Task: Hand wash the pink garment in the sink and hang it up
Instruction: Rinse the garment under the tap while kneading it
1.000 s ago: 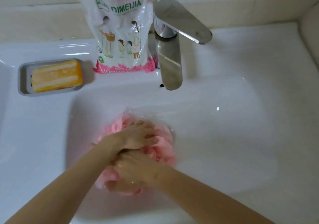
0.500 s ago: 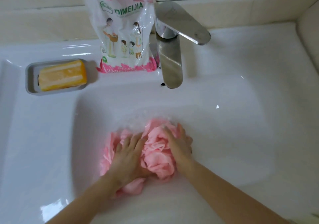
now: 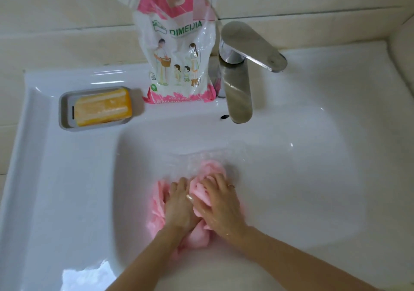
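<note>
Both curled on my feed, left hand [image 3: 179, 207] and right hand [image 3: 220, 210] gripping pink garment [image 3: 201, 191] near front edge of sink [image 3: 313, 167], tiled wall [image 3: 67, 10] behind.

Low in the middle of the frame, the pink garment [image 3: 201, 190] lies bunched in the white sink [image 3: 291, 178]. The left grip [image 3: 179, 203] presses on it with fingers curled into the cloth, and the right grip [image 3: 220, 210] clutches the bunch just beside it, their thumbs touching. Above, the chrome faucet [image 3: 237, 89] reaches over the basin. A detergent pouch [image 3: 179, 62] stands to its left. In the upper left, an orange soap bar [image 3: 103, 107] rests in a grey dish [image 3: 65, 111].
</note>
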`<state>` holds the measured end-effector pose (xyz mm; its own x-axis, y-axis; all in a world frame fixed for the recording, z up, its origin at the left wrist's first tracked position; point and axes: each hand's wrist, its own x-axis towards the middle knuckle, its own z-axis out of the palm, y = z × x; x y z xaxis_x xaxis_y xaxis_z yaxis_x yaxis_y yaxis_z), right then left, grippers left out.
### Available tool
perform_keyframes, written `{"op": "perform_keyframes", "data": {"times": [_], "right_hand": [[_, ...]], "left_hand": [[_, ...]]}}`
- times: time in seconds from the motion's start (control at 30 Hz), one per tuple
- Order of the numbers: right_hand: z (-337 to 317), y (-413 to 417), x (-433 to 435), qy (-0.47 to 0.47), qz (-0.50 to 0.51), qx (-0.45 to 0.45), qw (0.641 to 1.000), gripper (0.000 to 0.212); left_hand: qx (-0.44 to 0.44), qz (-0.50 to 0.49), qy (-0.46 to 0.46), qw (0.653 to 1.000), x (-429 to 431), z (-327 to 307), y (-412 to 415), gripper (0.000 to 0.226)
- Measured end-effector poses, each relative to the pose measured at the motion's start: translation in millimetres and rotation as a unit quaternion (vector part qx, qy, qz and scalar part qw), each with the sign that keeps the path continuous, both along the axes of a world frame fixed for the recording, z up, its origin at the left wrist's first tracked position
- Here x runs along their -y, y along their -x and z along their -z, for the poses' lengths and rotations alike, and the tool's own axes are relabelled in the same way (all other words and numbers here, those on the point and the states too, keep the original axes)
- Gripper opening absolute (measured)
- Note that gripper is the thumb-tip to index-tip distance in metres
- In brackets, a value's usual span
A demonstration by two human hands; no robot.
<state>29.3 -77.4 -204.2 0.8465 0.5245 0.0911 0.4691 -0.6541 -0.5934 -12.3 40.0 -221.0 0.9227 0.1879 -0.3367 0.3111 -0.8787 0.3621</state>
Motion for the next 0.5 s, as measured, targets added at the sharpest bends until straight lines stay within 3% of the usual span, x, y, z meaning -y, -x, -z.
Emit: {"op": "perform_keyframes", "data": {"times": [0.1,0.23,0.33,0.4,0.5], "right_hand": [[22.4,-4.6,-11.4,0.100,0.008,0.063,0.993,0.034],[44.3,-22.5,-10.4,0.065,0.042,0.109,0.991,0.032],[40.3,-45.0,-17.6,0.097,0.103,0.036,0.989,0.038],[27.5,-58.1,-30.4,0.138,0.164,-0.073,0.974,0.043],[13.3,-64.7,-29.8,0.063,0.257,-0.180,0.947,0.036]], "left_hand": [[0.010,-0.050,0.017,0.999,1.1,-0.6,-2.7,0.035],[0.025,-0.051,-0.004,0.998,3.3,-0.8,-6.5,0.039],[0.034,-0.046,-0.036,0.998,10.0,0.2,-3.8,0.043],[0.059,-0.036,-0.085,0.994,10.1,-1.5,0.9,0.051],[0.097,-0.009,-0.129,0.987,1.9,1.9,9.9,0.071]]}}
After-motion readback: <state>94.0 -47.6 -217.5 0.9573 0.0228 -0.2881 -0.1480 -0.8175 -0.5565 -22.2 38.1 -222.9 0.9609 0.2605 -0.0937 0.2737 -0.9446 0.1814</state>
